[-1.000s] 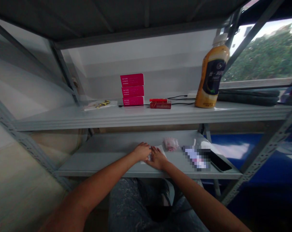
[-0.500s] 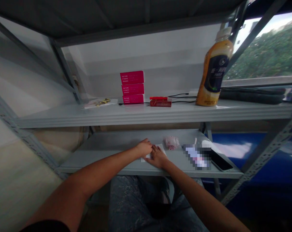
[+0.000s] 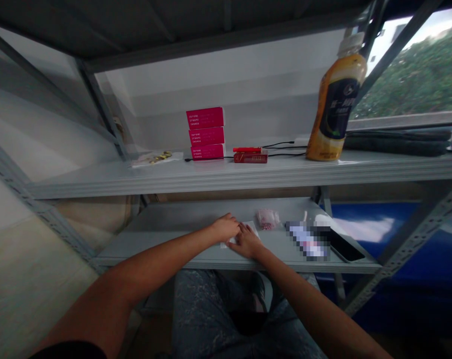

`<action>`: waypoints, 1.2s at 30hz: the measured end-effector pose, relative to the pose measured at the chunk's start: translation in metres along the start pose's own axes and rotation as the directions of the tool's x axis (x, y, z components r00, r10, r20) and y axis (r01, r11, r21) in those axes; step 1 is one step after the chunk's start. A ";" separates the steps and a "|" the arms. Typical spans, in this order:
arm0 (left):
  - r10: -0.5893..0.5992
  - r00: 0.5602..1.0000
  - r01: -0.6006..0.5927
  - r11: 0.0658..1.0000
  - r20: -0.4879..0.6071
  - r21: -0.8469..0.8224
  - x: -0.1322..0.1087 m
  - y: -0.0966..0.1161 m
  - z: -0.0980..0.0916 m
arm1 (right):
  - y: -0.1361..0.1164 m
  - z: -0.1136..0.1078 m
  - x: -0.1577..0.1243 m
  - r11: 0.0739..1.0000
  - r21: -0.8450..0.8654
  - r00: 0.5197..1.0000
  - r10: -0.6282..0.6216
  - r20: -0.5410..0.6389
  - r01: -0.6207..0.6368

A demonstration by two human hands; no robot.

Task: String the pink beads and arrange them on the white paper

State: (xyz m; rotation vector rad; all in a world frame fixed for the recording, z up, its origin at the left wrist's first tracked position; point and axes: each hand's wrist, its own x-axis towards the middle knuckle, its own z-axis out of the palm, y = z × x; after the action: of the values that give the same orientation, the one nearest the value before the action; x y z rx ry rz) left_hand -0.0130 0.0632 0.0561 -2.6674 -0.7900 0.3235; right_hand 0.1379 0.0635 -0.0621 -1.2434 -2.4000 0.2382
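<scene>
A small white sheet (image 3: 253,228) lies on the lower shelf, mostly covered by my hands. My left hand (image 3: 226,228) rests at its left side with the fingers curled together. Whatever it may be pinching is hidden. My right hand (image 3: 249,243) lies over the sheet with its fingers stretched toward my left hand and its thumb apart. The fingertips of both hands meet above the sheet. Just behind my right hand is a clear plastic bag (image 3: 267,218) with small pinkish-red pieces in it.
A phone (image 3: 345,247) and a blurred-out item (image 3: 307,242) lie right on the lower shelf (image 3: 154,244). The upper shelf holds stacked pink boxes (image 3: 207,135), a small red box (image 3: 250,157), black cables, an orange drink bottle (image 3: 336,99) and gold-coloured pieces (image 3: 160,157).
The view has shifted slightly. My hands stay together over the white sheet, and the fingers of my right hand look a little more bent.
</scene>
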 end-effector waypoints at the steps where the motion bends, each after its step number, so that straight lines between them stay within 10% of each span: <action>1: -0.011 1.000 0.012 1.000 0.025 -0.003 0.000 -0.002 -0.001 | 0.000 0.000 0.000 1.000 -0.003 1.000 0.003 0.002 -0.003; 15: -0.135 0.956 0.169 0.979 0.261 -0.112 -0.003 -0.030 -0.014 | 0.001 -0.005 0.000 0.998 -0.056 0.998 0.031 0.054 -0.028; 23: -0.155 0.919 0.323 0.824 0.363 -0.466 0.001 -0.060 -0.006 | -0.001 -0.009 0.000 0.998 -0.058 0.996 0.038 0.077 -0.034; 32: -0.127 0.857 0.485 0.525 0.499 -0.700 0.001 -0.075 0.014 | 0.001 -0.009 0.001 0.999 -0.041 0.998 0.032 0.058 -0.030; 36: -0.137 0.863 0.503 0.157 0.486 -0.850 -0.008 -0.076 0.020 | 0.000 -0.010 0.000 0.999 -0.032 0.999 0.035 0.032 -0.034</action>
State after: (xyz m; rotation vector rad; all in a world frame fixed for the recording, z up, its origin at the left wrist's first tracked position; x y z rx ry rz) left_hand -0.0626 0.1239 0.0678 -3.3785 -2.3400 0.0853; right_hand 0.1421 0.0635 -0.0534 -1.3060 -2.4201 0.2343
